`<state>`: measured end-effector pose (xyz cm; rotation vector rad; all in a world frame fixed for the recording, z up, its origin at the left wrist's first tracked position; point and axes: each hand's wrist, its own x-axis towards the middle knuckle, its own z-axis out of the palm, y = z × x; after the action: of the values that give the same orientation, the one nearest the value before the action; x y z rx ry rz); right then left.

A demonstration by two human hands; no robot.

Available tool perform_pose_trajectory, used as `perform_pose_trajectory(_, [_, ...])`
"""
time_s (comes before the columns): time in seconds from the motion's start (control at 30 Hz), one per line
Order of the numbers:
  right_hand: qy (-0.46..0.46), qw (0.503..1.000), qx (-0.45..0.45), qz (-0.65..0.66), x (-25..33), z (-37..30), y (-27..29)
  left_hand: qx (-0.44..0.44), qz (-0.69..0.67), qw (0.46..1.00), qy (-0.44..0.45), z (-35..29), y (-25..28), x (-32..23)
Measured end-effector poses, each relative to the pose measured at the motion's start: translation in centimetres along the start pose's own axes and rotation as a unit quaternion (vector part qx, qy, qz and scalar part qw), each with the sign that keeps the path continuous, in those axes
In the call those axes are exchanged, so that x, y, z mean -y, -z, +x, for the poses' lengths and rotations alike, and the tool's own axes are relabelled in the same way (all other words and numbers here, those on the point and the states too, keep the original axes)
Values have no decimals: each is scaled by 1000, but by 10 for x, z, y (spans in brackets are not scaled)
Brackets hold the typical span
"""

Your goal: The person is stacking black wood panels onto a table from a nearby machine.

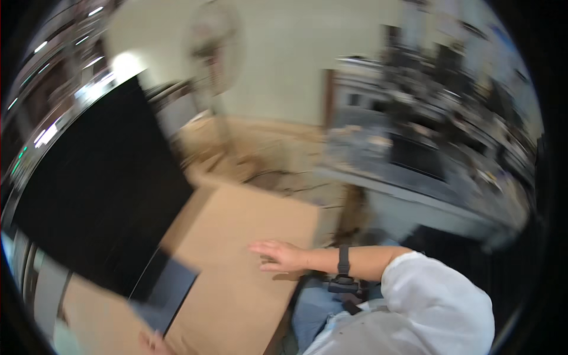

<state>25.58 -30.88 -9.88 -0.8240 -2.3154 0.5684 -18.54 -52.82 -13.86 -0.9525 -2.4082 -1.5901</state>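
Note:
My right hand (279, 256) reaches in from the right over a flat brown surface (236, 222), fingers apart and nothing in them. Whether it touches the surface I cannot tell. My left hand (155, 344) shows only in part at the lower edge, blurred, close to the low corner of a dark panel. This large, flat black panel (100, 183) stands tilted on the left. A blue-grey strip (163, 293) runs along its lower part and overlaps the brown surface. What the left fingers do is hidden by blur and the picture's edge.
A grey workbench (378, 168) with dark equipment stands at the right, a flat black piece (417, 157) on it. Behind the brown surface is a standing fan (213, 50), with cables (278, 177) on the floor. Blurred racks (65, 44) with lights fill the far left.

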Motion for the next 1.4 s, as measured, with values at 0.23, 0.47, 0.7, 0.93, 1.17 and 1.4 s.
perform_pose_trajectory(0.23, [-429,800,-176,-380,44,-372,211,207,-213,941,-159,-123,-42,-244])
perform_pose_trajectory(0.47, [-811,388,-193,-395,160,-586,167,583,-300,731,-189,-245,-143,-353])
perform_pose_trajectory(0.7, [-733,465,-249,-430,151,-625,169,707,-275,559,-334,-357,-211,-490])
perform_pose_trajectory(0.93, [-583,564,-372,-451,238,-569,256,489,-293,581,-581,-432,-340,-604])
perform_pose_trajectory(1.17, [-365,706,-347,-497,198,-477,367,449,-192,580,-652,-483,-373,-584])
perform_pose_trajectory(1.4, [-222,781,-208,-546,16,-389,408,412,-161,534,-720,-394,-257,-474])
